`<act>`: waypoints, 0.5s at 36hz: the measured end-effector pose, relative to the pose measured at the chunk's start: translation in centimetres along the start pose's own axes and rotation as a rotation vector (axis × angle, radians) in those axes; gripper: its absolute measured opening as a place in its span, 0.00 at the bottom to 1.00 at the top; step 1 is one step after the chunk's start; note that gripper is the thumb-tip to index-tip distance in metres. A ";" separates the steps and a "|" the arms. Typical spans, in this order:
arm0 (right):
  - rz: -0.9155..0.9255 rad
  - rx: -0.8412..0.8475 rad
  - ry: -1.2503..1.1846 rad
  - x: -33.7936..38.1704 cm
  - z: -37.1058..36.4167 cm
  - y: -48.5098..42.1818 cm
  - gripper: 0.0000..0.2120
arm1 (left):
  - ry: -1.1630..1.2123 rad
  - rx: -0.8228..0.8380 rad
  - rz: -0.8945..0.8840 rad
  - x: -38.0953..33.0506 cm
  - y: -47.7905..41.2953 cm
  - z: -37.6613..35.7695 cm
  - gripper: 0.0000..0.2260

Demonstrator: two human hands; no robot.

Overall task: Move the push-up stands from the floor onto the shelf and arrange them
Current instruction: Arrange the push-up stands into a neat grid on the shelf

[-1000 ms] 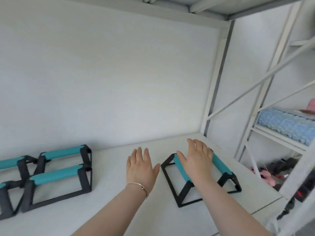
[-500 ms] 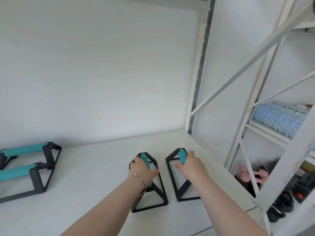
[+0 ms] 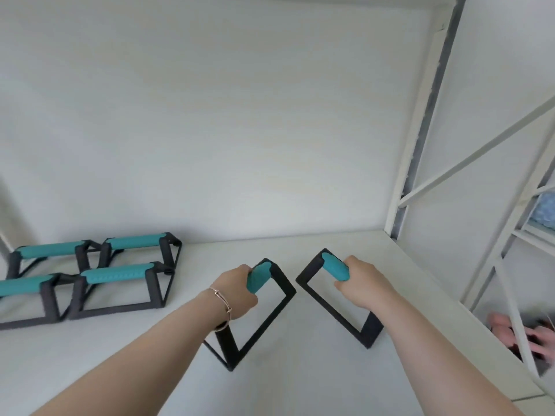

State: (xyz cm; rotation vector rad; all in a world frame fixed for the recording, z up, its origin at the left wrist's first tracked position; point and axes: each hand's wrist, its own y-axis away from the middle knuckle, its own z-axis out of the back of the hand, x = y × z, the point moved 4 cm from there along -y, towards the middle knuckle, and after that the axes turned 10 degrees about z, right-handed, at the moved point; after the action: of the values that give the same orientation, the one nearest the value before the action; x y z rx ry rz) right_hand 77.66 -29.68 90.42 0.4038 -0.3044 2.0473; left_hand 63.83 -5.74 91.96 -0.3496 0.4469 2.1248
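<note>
White shelf (image 3: 126, 349) against a plain white wall (image 3: 240, 115), with a white metal upright (image 3: 420, 151) at the right back corner. That's basically the whole scene.

The shelf carries four push-up stands (image 3: 114, 274) parked on the left in a tidy two-by-two block, teal grips on black frames, sitting just beside each other.

My left hand (image 3: 240, 291) is wrapped round the teal grip of the left stand (image 3: 283, 295), bracelet (image 3: 223, 304) on that wrist. My right hand (image 3: 365, 283) is curled round the grip of the right stand (image 3: 329, 307). Both are over the middle of the shelf, tilted, their far ends angled in close to each other. I can't tell whether their lower corners touch the shelf.

The next rack over on the right has something bumpy and blue (image 3: 546, 211) on one level and blurry pink stuff (image 3: 510, 331) lower down.
</note>
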 end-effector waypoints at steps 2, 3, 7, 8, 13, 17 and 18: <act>0.058 0.030 0.019 2.6 -0.6 0.1 0.14 | -0.040 -0.039 -0.016 2.6 0.4 1.6 0.16; 0.086 0.041 0.015 3.9 -1.0 0.2 0.14 | -0.051 -0.045 -0.020 4.0 0.7 2.3 0.15; 0.194 0.072 -0.043 9.4 -2.7 0.8 0.16 | -0.057 -0.002 -0.038 10.1 1.9 5.4 0.17; 0.227 0.085 -0.035 11.0 -3.2 1.0 0.16 | -0.078 0.014 -0.048 11.7 2.2 6.2 0.18; 0.367 0.143 -0.015 19.3 -6.3 2.0 0.14 | -0.169 0.059 -0.072 20.0 3.3 10.0 0.22; 0.463 0.174 -0.007 25.7 -9.2 2.4 0.14 | -0.198 0.062 -0.058 26.9 3.8 12.6 0.20; 0.487 0.178 -0.003 27.2 -9.9 2.5 0.14 | -0.204 0.052 -0.058 28.5 3.9 13.3 0.20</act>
State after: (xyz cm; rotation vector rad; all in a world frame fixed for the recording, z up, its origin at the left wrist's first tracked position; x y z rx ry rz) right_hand 61.49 -5.62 92.26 0.4756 -0.2380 2.5632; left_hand 43.90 18.86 92.90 -0.1127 0.3681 2.0627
